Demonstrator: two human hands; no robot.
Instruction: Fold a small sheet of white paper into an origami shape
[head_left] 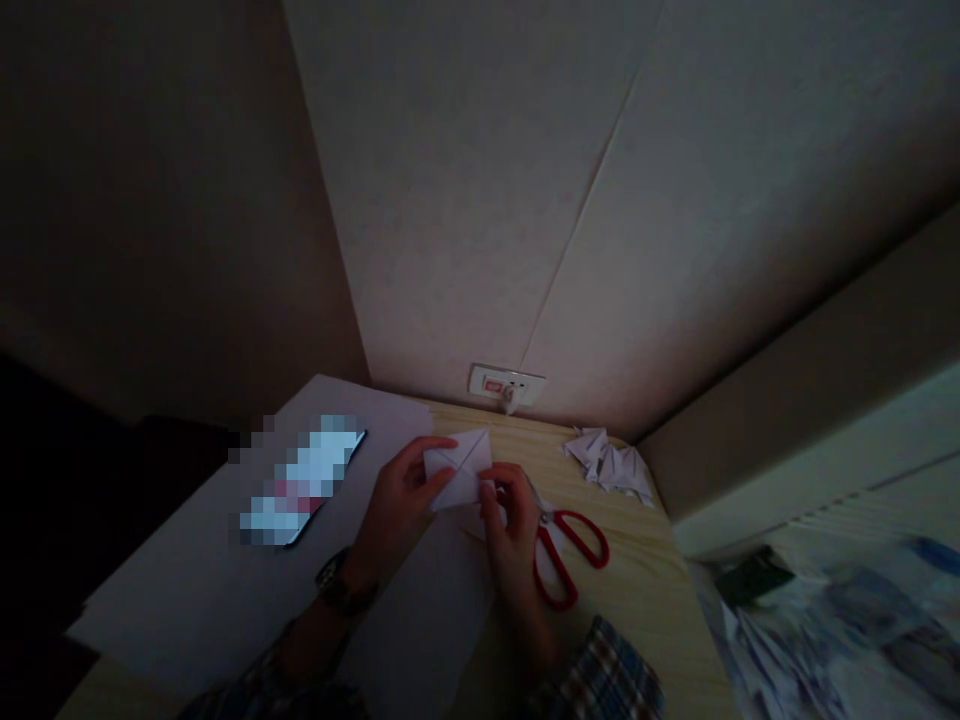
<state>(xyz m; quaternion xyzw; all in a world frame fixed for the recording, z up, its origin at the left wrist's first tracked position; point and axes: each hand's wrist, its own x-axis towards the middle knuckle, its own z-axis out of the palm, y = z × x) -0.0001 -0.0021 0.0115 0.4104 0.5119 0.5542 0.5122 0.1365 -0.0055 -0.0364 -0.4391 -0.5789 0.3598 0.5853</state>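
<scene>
A small folded white paper square [466, 480], with crease lines crossing on its face, is held up between my two hands above the table. My left hand [405, 490] pinches its left side, thumb in front and fingers at the upper edge. On the lower right corner, my right hand [510, 505] closes its thumb and fingertips. Just right of that hand lie scissors with red handles [574, 545], their blades partly hidden behind it. Large white paper sheets [187, 560] spread beneath and left of my hands.
A lit phone [307, 485], its screen blurred out, rests on the sheets at left. Several folded paper pieces [609, 464] lie at the table's back right corner. A wall socket [507, 385] with a plug sits behind the wooden table [637, 600]. Plastic bags [855, 620] are at lower right.
</scene>
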